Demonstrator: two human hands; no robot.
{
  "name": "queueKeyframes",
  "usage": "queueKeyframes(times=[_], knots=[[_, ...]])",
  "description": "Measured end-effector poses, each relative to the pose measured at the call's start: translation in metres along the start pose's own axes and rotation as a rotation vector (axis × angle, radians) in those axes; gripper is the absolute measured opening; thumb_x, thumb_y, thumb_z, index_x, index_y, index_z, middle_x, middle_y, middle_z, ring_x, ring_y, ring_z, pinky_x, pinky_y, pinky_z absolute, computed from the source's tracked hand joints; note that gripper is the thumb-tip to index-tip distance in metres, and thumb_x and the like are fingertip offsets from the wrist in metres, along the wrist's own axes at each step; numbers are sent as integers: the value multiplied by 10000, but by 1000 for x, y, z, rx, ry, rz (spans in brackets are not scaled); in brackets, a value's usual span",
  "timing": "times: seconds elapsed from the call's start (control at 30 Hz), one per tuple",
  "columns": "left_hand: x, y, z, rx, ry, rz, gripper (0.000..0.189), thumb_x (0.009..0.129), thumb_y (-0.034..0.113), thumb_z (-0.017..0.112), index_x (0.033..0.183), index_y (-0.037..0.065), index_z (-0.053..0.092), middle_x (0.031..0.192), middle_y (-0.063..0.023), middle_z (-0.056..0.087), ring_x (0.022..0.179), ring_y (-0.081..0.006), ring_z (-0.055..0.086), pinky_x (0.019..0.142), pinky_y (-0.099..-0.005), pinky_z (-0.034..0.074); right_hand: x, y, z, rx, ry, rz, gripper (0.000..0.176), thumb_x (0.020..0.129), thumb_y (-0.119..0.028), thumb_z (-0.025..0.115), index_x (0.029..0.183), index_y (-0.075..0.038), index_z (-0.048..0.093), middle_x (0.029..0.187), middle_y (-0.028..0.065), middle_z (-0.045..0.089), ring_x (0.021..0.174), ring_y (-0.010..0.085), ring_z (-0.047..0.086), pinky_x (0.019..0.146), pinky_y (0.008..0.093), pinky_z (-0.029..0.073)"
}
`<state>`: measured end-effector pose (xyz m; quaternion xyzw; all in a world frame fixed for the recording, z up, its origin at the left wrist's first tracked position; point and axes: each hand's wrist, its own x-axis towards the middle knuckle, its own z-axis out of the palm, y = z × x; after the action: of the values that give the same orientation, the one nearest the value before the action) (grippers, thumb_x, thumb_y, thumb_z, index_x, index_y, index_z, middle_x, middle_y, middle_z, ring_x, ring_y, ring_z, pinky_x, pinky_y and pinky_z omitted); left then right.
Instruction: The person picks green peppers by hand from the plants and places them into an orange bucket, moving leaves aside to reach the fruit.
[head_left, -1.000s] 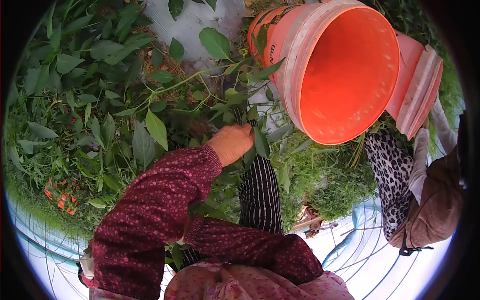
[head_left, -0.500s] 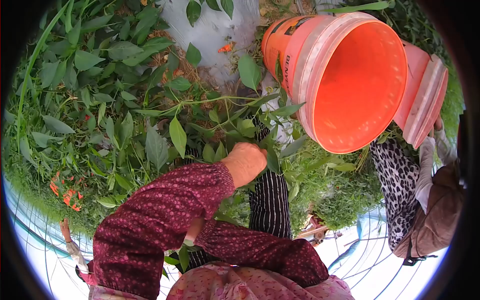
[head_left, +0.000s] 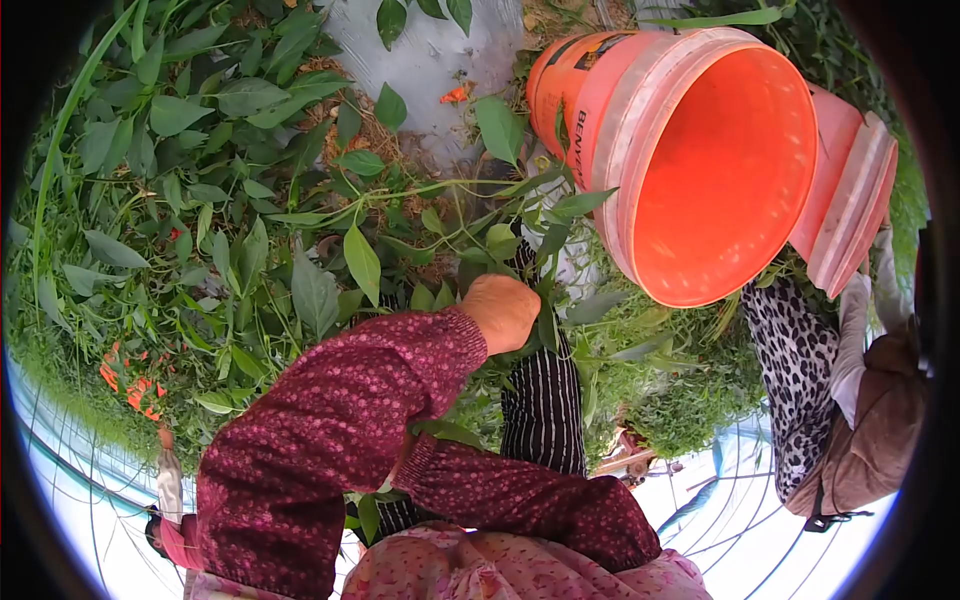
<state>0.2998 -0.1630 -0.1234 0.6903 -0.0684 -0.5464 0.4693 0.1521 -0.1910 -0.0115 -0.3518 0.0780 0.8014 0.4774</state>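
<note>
My left hand [head_left: 502, 313] is closed among the leaves of a pepper plant [head_left: 363, 262], its back toward me. The fingers curl downward out of sight, so whatever they hold is hidden. A long thin stem [head_left: 440, 187] crosses just beyond the knuckles. My right arm [head_left: 520, 497], in a maroon flowered sleeve, passes under the left forearm. Its hand is hidden there, among leaves. To the right of my left hand lies an orange bucket [head_left: 735, 175], tipped with its mouth toward me.
A second, paler bucket [head_left: 850, 200] is beside the first. A person in leopard-print trousers [head_left: 795, 370] is at the right. Another person's raised arm [head_left: 170, 485] shows at lower left. Red peppers [head_left: 145, 392] are at the left. Grey plastic sheeting [head_left: 420, 70] covers the ground ahead.
My left hand and forearm have shifted slightly to the right, and the hand looks more tightly curled. The other person's arm at lower left has moved right. The buckets look almost unchanged.
</note>
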Motion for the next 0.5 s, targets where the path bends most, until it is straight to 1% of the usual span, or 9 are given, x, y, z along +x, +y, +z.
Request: queueKeyframes(times=[0.03, 0.1, 0.13, 0.2, 0.33, 0.4, 0.43, 0.5], knots=[[1, 2, -1, -2, 0, 0, 197, 711, 147, 546, 767, -9, 653, 773, -193, 634, 775, -355, 630, 740, -442, 483, -1, -1, 0, -6, 1, 1, 522, 934, -378, 398, 1380, -121, 308, 1422, 116, 323, 1317, 262, 292, 1111, 407, 196], [2, 7, -2, 185, -37, 51, 144, 686, 97, 564, 725, -9, 653, 751, -167, 643, 747, -318, 645, 687, -430, 501, -3, -3, 2, -19, 0, 5, 516, 933, -373, 400, 1376, -121, 314, 1419, 115, 327, 1315, 262, 295, 1109, 406, 197], [3, 7, -1, 183, -36, 50, 144, 686, 97, 564, 725, -9, 653, 751, -167, 643, 747, -318, 645, 687, -430, 501, -9, -7, -8, -26, 0, 6, 514, 933, -371, 402, 1374, -121, 317, 1418, 114, 329, 1314, 262, 296, 1108, 405, 198], [7, 6, 7, 210, 81, 130, 115, 666, 73, 572, 702, 2, 656, 743, -160, 645, 738, -289, 651, 652, -403, 512, -6, -10, -7, -42, 2, 8, 508, 932, -367, 404, 1369, -122, 322, 1415, 113, 333, 1312, 262, 299, 1107, 403, 200], [14, 2, 17, 238, 132, 145, 111, 660, 86, 579, 695, 18, 660, 739, -154, 641, 726, -291, 646, 644, -390, 514, -5, -14, -5, -73, 5, 14, 497, 931, -357, 409, 1361, -122, 333, 1409, 112, 340, 1307, 263, 305, 1104, 400, 204], [14, 1, 19, 224, 229, 133, 115, 660, 100, 585, 698, 24, 663, 737, -145, 632, 727, -280, 637, 638, -380, 513, -4, -15, -4, -88, 7, 16, 491, 930, -353, 412, 1357, -123, 338, 1406, 111, 344, 1305, 263, 308, 1102, 399, 206], [15, 0, 21, 224, 232, 133, 115, 660, 100, 585, 698, 24, 663, 737, -145, 632, 727, -280, 637, 638, -380, 513, -4, -17, -3, -97, 8, 16, 488, 929, -351, 413, 1355, -123, 341, 1404, 111, 346, 1304, 263, 309, 1101, 398, 207], [15, -3, 26, 211, 322, 138, 124, 656, 104, 589, 711, 25, 668, 742, -143, 624, 740, -278, 629, 642, -382, 509, -3, -19, -3, -116, 9, 16, 483, 928, -346, 416, 1351, -123, 346, 1402, 110, 350, 1301, 263, 312, 1100, 397, 209]])
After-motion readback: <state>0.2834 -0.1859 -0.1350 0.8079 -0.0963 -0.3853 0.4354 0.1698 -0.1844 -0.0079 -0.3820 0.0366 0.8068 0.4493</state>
